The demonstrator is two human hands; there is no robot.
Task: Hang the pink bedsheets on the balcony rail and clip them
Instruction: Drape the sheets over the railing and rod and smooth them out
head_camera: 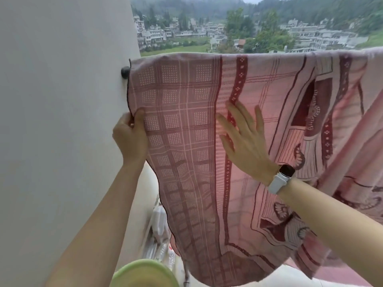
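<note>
A pink bedsheet (186, 141) with dark red checks and borders hangs draped over the balcony rail, which it hides except for the black end fitting (125, 72) on the wall. My left hand (130, 135) pinches the sheet's dark-trimmed left edge beside the wall. The flat, straight fingers of my right hand (242, 137) press against the front of the sheet near its middle. A white-strapped watch sits on that wrist. No clips are in view.
A white wall (62, 121) fills the left side, close to my left hand. Clear plastic bottles and bags (159, 235) lie on the floor below the sheet. A green rounded object (143, 274) sits at the bottom. Beyond the rail are buildings and wooded hills.
</note>
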